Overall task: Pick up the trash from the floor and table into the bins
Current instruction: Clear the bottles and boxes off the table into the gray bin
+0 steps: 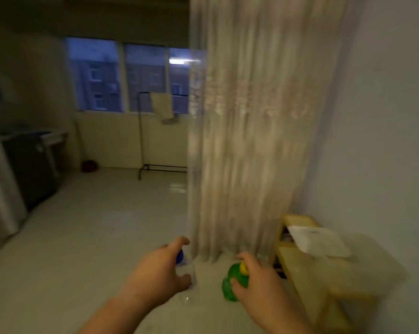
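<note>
A clear bottle point(188, 270) with a blue cap point(179, 256) is held up off the floor point(95, 225) in the left grip point(155, 271), a bare hand whose fingers and thumb curl round the bottle's upper part. Just to its right, a green bottle point(235, 277) with a yellow cap point(243, 267) sits in the right grip point(256, 283), whose fingers wrap its neck and shoulder. The two bottles are near each other but apart.

Behind them a pale patterned curtain point(252, 141) hangs down to the floor. A low wooden surface point(307, 268) stands to the right against the white wall point(384, 116), carrying a flat white thing point(317, 242), too blurred to name. Farther back are a window point(95, 73), a thin metal rack point(141, 131) with a cloth point(161, 104) draped on it, a small red thing point(90, 166) on the floor and a dark cabinet point(32, 165) at the left.
</note>
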### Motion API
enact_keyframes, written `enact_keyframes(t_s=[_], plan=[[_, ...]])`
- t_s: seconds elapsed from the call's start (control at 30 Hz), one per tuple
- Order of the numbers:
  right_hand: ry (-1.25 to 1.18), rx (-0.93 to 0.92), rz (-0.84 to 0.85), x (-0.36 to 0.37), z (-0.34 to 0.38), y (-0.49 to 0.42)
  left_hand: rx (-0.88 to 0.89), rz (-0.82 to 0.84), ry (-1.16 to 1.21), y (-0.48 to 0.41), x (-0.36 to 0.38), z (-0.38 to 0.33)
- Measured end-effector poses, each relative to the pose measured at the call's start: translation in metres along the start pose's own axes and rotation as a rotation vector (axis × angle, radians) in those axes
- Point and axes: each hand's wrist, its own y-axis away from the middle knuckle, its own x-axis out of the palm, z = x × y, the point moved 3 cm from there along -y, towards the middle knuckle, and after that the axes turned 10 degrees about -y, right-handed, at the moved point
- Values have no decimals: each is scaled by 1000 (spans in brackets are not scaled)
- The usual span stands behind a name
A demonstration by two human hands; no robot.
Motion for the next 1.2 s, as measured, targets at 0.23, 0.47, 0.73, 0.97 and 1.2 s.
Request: enact_keyframes(t_s=[0.23,0.47,0.73,0.97,1.2], plan=[[-104,-238,187,146,148,-74,-307,-91,-125,48,-76,195],[-128,-433,365,248,229,-134,-593,-77,-130,82,-86,299],[-178,-717,606,356,305,-187,-960,-187,-209,128,-98,360],[-233,-877,795,437,379,-174,-1204,-245,-181,193,-101,401],[-237,-898,900,539,443,-153,-1303,-227,-141,241,-87,495]])
